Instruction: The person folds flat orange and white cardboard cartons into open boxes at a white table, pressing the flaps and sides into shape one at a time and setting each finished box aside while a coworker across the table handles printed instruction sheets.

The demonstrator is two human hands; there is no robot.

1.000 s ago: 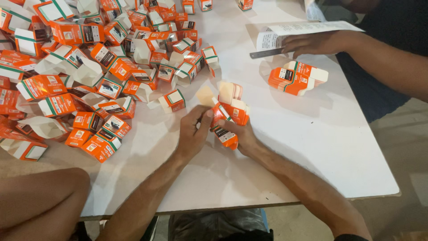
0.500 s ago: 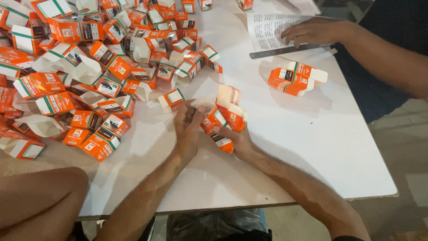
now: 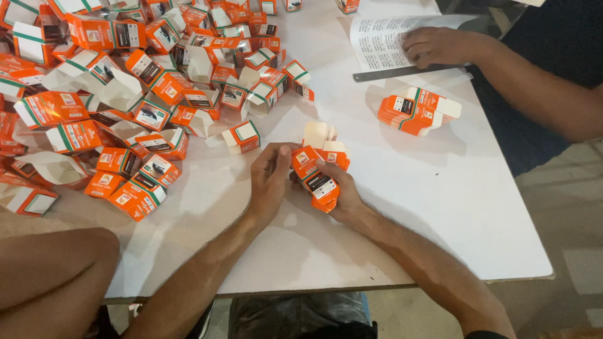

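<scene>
Both my hands hold a small orange and white cardboard carton (image 3: 317, 172) over the white table (image 3: 408, 207), near its front middle. My right hand (image 3: 336, 191) grips it from below and behind. My left hand (image 3: 270, 179) presses against its left side with the thumb on top. The carton's pale flaps stand open at the far end. A single folded carton (image 3: 242, 136) lies just left of my hands.
A big heap of orange cartons (image 3: 125, 81) covers the table's left half. A flat stack of cartons (image 3: 418, 112) lies at the right. Another person's hand (image 3: 436, 45) rests on a printed sheet (image 3: 380, 41) beside a metal ruler (image 3: 408, 72). A bare knee (image 3: 56, 276) shows bottom left.
My hands have turned the carton and drawn it a little closer together. The other person's hand has moved the printed sheet flat onto the table by the ruler.
</scene>
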